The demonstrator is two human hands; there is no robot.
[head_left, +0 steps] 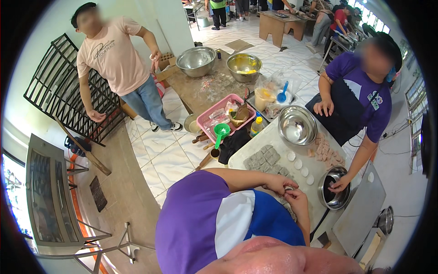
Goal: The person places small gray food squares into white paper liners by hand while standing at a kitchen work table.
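Observation:
My left hand (279, 183) and my right hand (297, 201) meet over the near side of the light-coloured table (244, 157). Their fingers are pinched around a small pale dough piece (288, 187), mostly hidden by the fingers. Just beyond them lie several grey-green dough pieces (262, 157), set close together. A line of white round dough pieces (299, 163) runs to the right of these. Farther right are several pinkish pieces (326, 150). A co-worker's hand (340, 183) reaches into a steel bowl (323, 194) with dark contents.
A large steel bowl (287, 125) stands at the table's far side. Left of it are a yellow-capped bottle (256, 126), a green scoop (221, 131) and a pink tray (207, 128). One person (116, 59) stands far left, a co-worker (360, 86) at right. A grey board (360, 214) lies near right.

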